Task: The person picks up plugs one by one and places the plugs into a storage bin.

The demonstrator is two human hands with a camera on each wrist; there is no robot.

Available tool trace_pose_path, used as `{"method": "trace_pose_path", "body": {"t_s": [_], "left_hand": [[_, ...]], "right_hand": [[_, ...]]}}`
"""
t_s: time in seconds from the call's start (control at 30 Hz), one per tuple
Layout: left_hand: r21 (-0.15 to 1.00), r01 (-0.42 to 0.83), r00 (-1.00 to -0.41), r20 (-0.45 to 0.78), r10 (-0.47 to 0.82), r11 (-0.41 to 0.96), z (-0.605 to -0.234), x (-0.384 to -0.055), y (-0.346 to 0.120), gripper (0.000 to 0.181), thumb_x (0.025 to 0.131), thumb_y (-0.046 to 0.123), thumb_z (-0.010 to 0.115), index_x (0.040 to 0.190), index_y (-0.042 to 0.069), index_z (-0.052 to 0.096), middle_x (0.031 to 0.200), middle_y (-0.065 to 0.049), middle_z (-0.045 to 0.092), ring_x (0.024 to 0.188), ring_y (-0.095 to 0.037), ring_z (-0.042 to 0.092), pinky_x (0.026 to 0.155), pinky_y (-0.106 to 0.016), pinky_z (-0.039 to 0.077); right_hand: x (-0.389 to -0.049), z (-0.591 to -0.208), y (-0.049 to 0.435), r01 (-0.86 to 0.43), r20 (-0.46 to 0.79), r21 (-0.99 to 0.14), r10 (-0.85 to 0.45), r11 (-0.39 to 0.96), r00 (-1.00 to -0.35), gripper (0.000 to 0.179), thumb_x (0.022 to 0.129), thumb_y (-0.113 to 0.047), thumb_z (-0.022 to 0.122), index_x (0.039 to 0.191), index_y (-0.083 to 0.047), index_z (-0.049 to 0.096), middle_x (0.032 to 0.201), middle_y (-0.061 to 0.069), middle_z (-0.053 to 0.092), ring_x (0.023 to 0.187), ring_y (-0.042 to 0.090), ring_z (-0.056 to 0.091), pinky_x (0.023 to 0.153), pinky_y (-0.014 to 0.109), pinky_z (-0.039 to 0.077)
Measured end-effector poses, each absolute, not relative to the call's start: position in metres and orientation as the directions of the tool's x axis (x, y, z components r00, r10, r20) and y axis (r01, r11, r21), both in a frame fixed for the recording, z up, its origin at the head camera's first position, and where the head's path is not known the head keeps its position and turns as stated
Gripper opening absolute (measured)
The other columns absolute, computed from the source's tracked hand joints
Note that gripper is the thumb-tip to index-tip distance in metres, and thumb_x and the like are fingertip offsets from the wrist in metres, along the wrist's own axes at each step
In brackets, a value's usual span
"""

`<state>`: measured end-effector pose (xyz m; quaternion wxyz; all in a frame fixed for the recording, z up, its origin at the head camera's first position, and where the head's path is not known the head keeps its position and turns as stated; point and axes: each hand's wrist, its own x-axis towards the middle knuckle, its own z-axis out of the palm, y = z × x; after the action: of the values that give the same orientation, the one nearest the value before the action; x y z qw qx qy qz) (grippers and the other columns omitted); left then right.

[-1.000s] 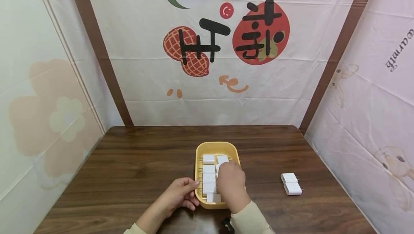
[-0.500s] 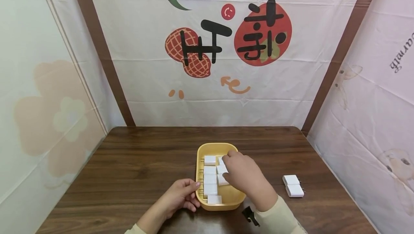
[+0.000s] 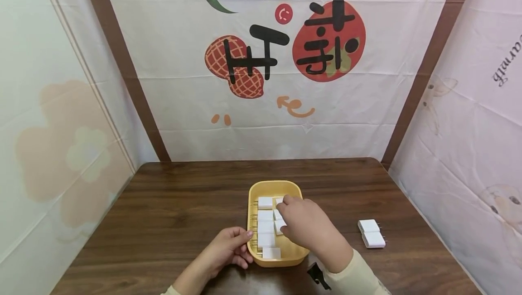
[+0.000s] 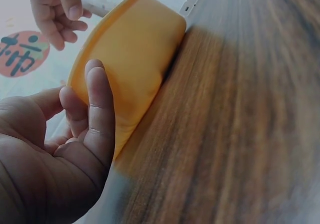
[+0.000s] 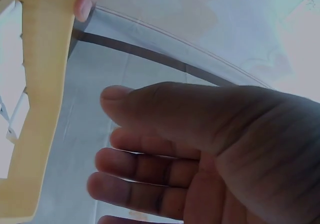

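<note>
A yellow plastic tray (image 3: 294, 253) sits on the table with several white plug-in chargers (image 3: 266, 228) in it. They lie in a left column, prongs toward the left wall, and a shorter right column partly behind my right hand. My left hand (image 3: 229, 246) pinches the tray's left rim between thumb and fingers, as the left wrist view also shows. Over the right side of the tray hovers my right hand (image 3: 311, 223), fingertips close above the right column. In the right wrist view, its thumb and loosely bent fingers (image 5: 145, 166) stand apart with nothing between them.
Two more white chargers (image 3: 371, 233) lie side by side on the wooden table (image 3: 183, 204) to the right, prongs facing right. A black piece (image 3: 318, 277) shows beside the right sleeve. Printed cloth walls (image 3: 269, 141) enclose the table at the back and sides.
My right hand has shifted from low over the right column to the tray's right side, uncovering chargers there. The left hand keeps its grip on the rim.
</note>
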<state>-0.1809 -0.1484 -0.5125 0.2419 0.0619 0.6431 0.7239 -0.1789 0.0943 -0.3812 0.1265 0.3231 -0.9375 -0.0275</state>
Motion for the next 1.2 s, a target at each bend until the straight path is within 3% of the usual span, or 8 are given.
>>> {"method": "trace_pose_path", "body": {"t_s": [0.17, 0.47, 0.63, 0.83, 0.93, 1.07, 1.2], "left_hand": [[0.960, -0.275, -0.880, -0.231, 0.415, -0.047, -0.514, -0.180, -0.149, 0.030, 0.104, 0.032, 0.060, 0.096, 0.003, 0.054, 0.070, -0.002, 0.062, 0.064, -0.016, 0.070, 0.056, -0.030, 0.060], [0.961, -0.277, -0.880, -0.241, 0.410, -0.029, -0.513, -0.182, -0.151, 0.030, 0.104, 0.034, 0.061, 0.093, 0.007, 0.054, 0.069, -0.003, 0.063, 0.064, -0.016, 0.070, 0.056, -0.030, 0.060], [0.960, -0.278, -0.878, -0.242, 0.412, -0.029, -0.511, -0.182, -0.151, 0.030, 0.104, 0.034, 0.061, 0.093, 0.006, 0.054, 0.069, -0.002, 0.062, 0.064, -0.016, 0.070, 0.056, -0.030, 0.060], [0.961, -0.276, -0.878, -0.239, 0.414, -0.031, -0.511, -0.182, -0.151, 0.031, 0.104, 0.033, 0.061, 0.097, 0.003, 0.055, 0.069, -0.002, 0.061, 0.064, -0.015, 0.070, 0.055, -0.029, 0.060], [0.962, -0.273, -0.880, -0.234, 0.414, -0.034, -0.512, -0.182, -0.151, 0.032, 0.104, 0.033, 0.061, 0.099, 0.002, 0.055, 0.069, -0.001, 0.060, 0.063, -0.015, 0.070, 0.055, -0.029, 0.060], [0.962, -0.270, -0.879, -0.229, 0.418, -0.042, -0.513, -0.181, -0.150, 0.032, 0.104, 0.033, 0.061, 0.099, 0.002, 0.056, 0.069, -0.001, 0.060, 0.063, -0.015, 0.070, 0.055, -0.029, 0.060], [0.961, -0.271, -0.878, -0.228, 0.421, -0.046, -0.514, -0.181, -0.149, 0.031, 0.104, 0.033, 0.061, 0.099, 0.003, 0.056, 0.070, -0.001, 0.060, 0.064, -0.015, 0.070, 0.055, -0.029, 0.060]], "right_hand": [[-0.182, -0.379, 0.101, -0.581, 0.178, 0.110, -0.591, 0.807, -0.787, 0.036, 0.079, -0.027, 0.088, 0.106, -0.009, 0.072, 0.089, 0.000, 0.060, 0.075, 0.016, 0.059, 0.063, 0.034, 0.053], [-0.190, -0.374, 0.117, -0.466, 0.077, -0.010, -0.464, 0.885, -0.882, 0.033, 0.080, -0.020, 0.087, 0.107, -0.006, 0.072, 0.097, 0.006, 0.063, 0.082, 0.022, 0.063, 0.066, 0.039, 0.055], [-0.199, -0.372, 0.134, -0.382, 0.066, -0.050, -0.379, 0.923, -0.923, 0.021, 0.080, -0.012, 0.081, 0.099, -0.007, 0.073, 0.091, 0.007, 0.062, 0.078, 0.023, 0.061, 0.065, 0.042, 0.054], [-0.208, -0.367, 0.155, -0.292, 0.003, -0.109, -0.293, 0.950, -0.956, 0.032, 0.078, -0.015, 0.085, 0.107, -0.006, 0.073, 0.104, 0.011, 0.067, 0.089, 0.026, 0.067, 0.074, 0.045, 0.059], [-0.211, -0.365, 0.166, -0.250, -0.026, -0.151, -0.256, 0.957, -0.966, 0.024, 0.079, -0.014, 0.083, 0.099, -0.006, 0.073, 0.101, 0.011, 0.068, 0.087, 0.025, 0.065, 0.072, 0.045, 0.057], [-0.216, -0.367, 0.181, -0.172, -0.092, -0.208, -0.195, 0.963, -0.976, 0.009, 0.080, -0.007, 0.075, 0.081, -0.010, 0.066, 0.084, 0.005, 0.063, 0.070, 0.019, 0.052, 0.058, 0.038, 0.047], [-0.220, -0.371, 0.194, -0.086, -0.150, -0.224, -0.122, 0.971, -0.981, 0.008, 0.080, -0.005, 0.072, 0.080, -0.010, 0.065, 0.081, 0.004, 0.062, 0.067, 0.020, 0.048, 0.056, 0.037, 0.042]]}}
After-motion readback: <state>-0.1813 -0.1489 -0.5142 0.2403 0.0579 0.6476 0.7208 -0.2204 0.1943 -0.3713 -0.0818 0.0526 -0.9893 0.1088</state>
